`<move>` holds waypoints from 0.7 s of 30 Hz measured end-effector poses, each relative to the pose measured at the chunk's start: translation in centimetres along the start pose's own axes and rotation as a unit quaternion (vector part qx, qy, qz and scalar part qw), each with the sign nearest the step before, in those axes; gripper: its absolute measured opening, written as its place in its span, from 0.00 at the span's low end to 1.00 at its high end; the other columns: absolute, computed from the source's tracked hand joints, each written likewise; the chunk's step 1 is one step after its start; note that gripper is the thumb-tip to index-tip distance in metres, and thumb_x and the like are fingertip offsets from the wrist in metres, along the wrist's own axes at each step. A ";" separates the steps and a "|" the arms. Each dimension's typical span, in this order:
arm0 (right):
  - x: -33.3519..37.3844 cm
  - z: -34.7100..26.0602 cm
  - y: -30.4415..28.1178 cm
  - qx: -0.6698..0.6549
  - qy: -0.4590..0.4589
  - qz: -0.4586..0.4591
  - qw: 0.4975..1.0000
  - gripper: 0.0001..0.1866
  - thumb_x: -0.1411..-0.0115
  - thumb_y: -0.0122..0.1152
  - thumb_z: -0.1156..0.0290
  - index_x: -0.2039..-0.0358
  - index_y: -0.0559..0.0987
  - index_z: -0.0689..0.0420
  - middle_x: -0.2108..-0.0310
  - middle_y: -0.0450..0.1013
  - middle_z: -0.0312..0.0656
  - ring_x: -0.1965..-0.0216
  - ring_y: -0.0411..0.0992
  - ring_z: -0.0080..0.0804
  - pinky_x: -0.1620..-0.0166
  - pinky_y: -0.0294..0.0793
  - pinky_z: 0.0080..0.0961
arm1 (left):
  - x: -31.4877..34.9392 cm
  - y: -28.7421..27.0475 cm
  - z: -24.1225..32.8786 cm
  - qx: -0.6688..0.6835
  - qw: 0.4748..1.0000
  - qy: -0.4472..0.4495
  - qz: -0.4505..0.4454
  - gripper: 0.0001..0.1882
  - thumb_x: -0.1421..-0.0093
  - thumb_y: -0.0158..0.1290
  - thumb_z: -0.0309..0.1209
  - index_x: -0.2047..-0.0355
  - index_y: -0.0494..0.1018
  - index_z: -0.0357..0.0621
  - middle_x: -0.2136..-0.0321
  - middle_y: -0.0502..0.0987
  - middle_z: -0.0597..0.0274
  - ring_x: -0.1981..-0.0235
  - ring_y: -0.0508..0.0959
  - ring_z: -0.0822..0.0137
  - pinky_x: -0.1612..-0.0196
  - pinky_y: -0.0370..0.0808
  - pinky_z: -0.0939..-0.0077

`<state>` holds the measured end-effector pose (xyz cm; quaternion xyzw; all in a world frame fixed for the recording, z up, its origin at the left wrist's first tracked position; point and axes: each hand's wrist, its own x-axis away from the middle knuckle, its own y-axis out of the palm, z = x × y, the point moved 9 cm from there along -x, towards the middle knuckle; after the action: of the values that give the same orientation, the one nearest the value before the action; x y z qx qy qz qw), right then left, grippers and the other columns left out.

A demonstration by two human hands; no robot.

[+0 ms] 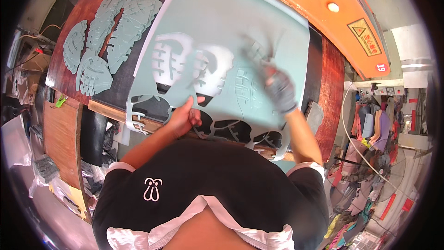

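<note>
A pale grey-green sheet (203,14) lies across the table, with sole-like shapes cut out along its near part. White and black show through the openings. My left hand (186,116), bare, is at the sheet's near edge, its fingers curled around a strip between cut-outs. Over the right half of the sheet is my right hand (280,90) in a grey glove, smeared by motion. It grips a dark cutting die (259,52), whose outline is too blurred to read fully. Just left of the glove, an outline of a sole piece (247,88) shows in the sheet.
Stacks of cut sole-shaped pieces (134,23) lie at the table's left. An orange machine arm (319,4) with a white knob (333,7) spans the far right. A loose grey piece (315,116) rests near the right edge. Coloured scraps (370,125) are piled farther right.
</note>
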<state>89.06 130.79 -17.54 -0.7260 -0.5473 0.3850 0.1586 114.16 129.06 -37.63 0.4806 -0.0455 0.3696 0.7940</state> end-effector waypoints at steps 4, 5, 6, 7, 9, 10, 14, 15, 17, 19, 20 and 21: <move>6.7 -3.0 4.3 0.194 -0.244 -0.055 0.949 0.12 0.53 0.60 0.75 0.65 0.75 0.59 0.64 0.72 0.45 0.60 0.71 0.43 0.53 0.71 0.31 | 1.3 0.1 0.0 0.014 0.997 -0.025 0.077 0.25 0.34 0.36 0.49 0.51 0.66 0.40 0.85 0.69 0.66 0.85 0.66 0.73 0.77 0.69 0.73; 7.1 -2.7 4.0 0.206 -0.221 -0.033 0.953 0.13 0.54 0.60 0.76 0.65 0.75 0.58 0.64 0.72 0.45 0.60 0.70 0.46 0.53 0.71 0.32 | 2.1 0.1 -0.2 0.032 0.993 -0.037 0.112 0.24 0.33 0.37 0.48 0.53 0.66 0.40 0.84 0.69 0.65 0.85 0.66 0.73 0.78 0.69 0.73; 7.4 -2.7 4.0 0.201 -0.223 -0.042 0.953 0.13 0.54 0.60 0.76 0.65 0.75 0.58 0.65 0.72 0.44 0.60 0.70 0.46 0.54 0.71 0.33 | 2.7 0.3 -0.4 0.050 0.987 -0.051 0.145 0.23 0.33 0.37 0.48 0.54 0.66 0.41 0.84 0.70 0.65 0.85 0.66 0.73 0.79 0.68 0.73; 7.4 -2.7 3.9 0.194 -0.218 -0.041 0.956 0.12 0.54 0.60 0.76 0.65 0.75 0.57 0.65 0.72 0.43 0.60 0.70 0.46 0.54 0.72 0.33 | 4.3 1.2 0.3 0.026 0.991 0.020 0.133 0.20 0.34 0.39 0.46 0.57 0.64 0.41 0.79 0.73 0.63 0.85 0.67 0.73 0.78 0.68 0.74; 7.3 -2.6 3.7 0.187 -0.200 -0.038 0.961 0.10 0.51 0.59 0.75 0.65 0.76 0.57 0.67 0.73 0.42 0.61 0.70 0.46 0.56 0.72 0.34 | 7.2 4.6 0.0 -0.112 0.988 0.089 0.058 0.20 0.34 0.39 0.45 0.53 0.62 0.42 0.76 0.73 0.62 0.84 0.67 0.73 0.77 0.67 0.74; 7.2 -2.5 3.3 0.155 -0.175 -0.022 0.972 0.10 0.50 0.59 0.74 0.65 0.76 0.57 0.66 0.73 0.42 0.61 0.70 0.46 0.57 0.72 0.34 | 8.1 5.7 -0.3 -0.185 0.977 0.098 0.047 0.21 0.34 0.39 0.45 0.51 0.61 0.42 0.75 0.74 0.61 0.83 0.67 0.73 0.77 0.67 0.75; 7.0 -1.4 3.1 0.129 -0.116 -0.004 0.985 0.09 0.46 0.59 0.71 0.64 0.76 0.56 0.66 0.73 0.42 0.61 0.70 0.44 0.58 0.72 0.32 | 4.7 11.3 -6.5 -0.074 0.985 -0.098 -0.123 0.26 0.33 0.38 0.46 0.40 0.50 0.49 0.71 0.73 0.59 0.80 0.66 0.70 0.71 0.68 0.71; 7.0 -1.2 3.0 0.130 -0.112 -0.007 0.985 0.09 0.47 0.59 0.71 0.64 0.76 0.56 0.66 0.73 0.42 0.62 0.70 0.44 0.58 0.72 0.32 | 2.9 11.5 -7.9 -0.029 0.985 -0.143 -0.093 0.23 0.34 0.38 0.46 0.45 0.56 0.46 0.71 0.73 0.60 0.80 0.66 0.70 0.70 0.68 0.70; 7.3 -1.4 2.8 0.145 -0.134 -0.022 0.980 0.11 0.49 0.60 0.71 0.63 0.76 0.56 0.65 0.73 0.42 0.61 0.70 0.44 0.57 0.72 0.33 | 1.0 11.8 -10.1 0.040 0.979 -0.185 -0.079 0.20 0.35 0.38 0.48 0.56 0.64 0.43 0.74 0.72 0.63 0.80 0.65 0.70 0.68 0.67 0.70; 8.0 -2.3 2.4 0.168 -0.189 -0.032 0.967 0.15 0.51 0.61 0.71 0.61 0.75 0.57 0.63 0.72 0.42 0.59 0.69 0.45 0.56 0.71 0.33 | -0.4 12.1 -11.4 0.075 0.970 -0.209 -0.102 0.21 0.35 0.37 0.49 0.66 0.68 0.43 0.77 0.69 0.66 0.80 0.63 0.71 0.66 0.65 0.71; 8.4 -2.8 2.8 0.185 -0.214 -0.064 0.957 0.18 0.52 0.61 0.71 0.59 0.74 0.58 0.62 0.72 0.43 0.58 0.69 0.46 0.54 0.71 0.34 | -0.8 12.7 -10.9 0.090 0.969 -0.173 -0.154 0.21 0.35 0.36 0.49 0.69 0.68 0.44 0.79 0.68 0.66 0.80 0.63 0.71 0.66 0.65 0.72; 8.8 -3.3 3.0 0.196 -0.236 -0.081 0.948 0.20 0.54 0.62 0.71 0.58 0.74 0.59 0.60 0.71 0.43 0.56 0.68 0.47 0.53 0.70 0.34 | -0.9 13.1 -10.5 0.105 0.961 -0.157 -0.203 0.22 0.35 0.36 0.49 0.72 0.67 0.44 0.81 0.66 0.67 0.81 0.62 0.71 0.66 0.64 0.72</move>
<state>94.42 138.42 -20.67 -0.5222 -0.5398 0.6310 0.1942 102.23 140.36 -34.02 0.6121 -0.0318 0.1230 0.7805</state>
